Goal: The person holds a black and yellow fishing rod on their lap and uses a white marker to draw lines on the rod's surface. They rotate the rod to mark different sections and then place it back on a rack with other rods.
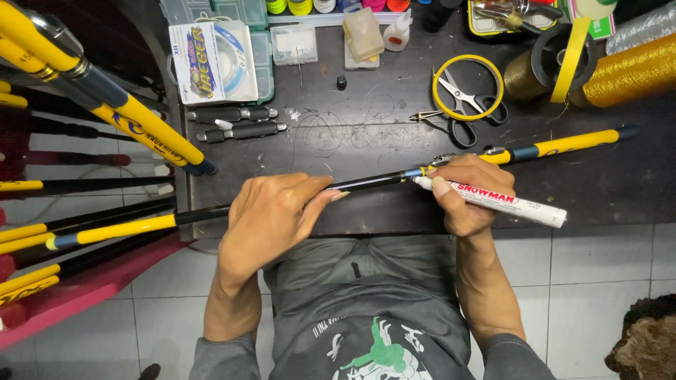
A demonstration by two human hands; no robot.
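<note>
From the head camera, a black and yellow fishing rod (563, 144) lies slantwise across the dark worktable (605, 186), its far end rising toward the upper right and its near end running off past the table's left edge. The left hand (271, 214) is curled over the rod's black section, fingers lying along the shaft and gripping it. The right hand (468, 193) holds a white paint marker (507, 203) in a writing grip, the tip set against the rod just beside a metal line guide (443, 159). Behind the hands lie black scissors (465, 105) across a yellow tape ring (468, 88), two black rod handles (236, 122), a packet of fishing line (211, 62) and spools of gold thread (630, 70). More yellow rods (105, 98) are stacked at the left.
</note>
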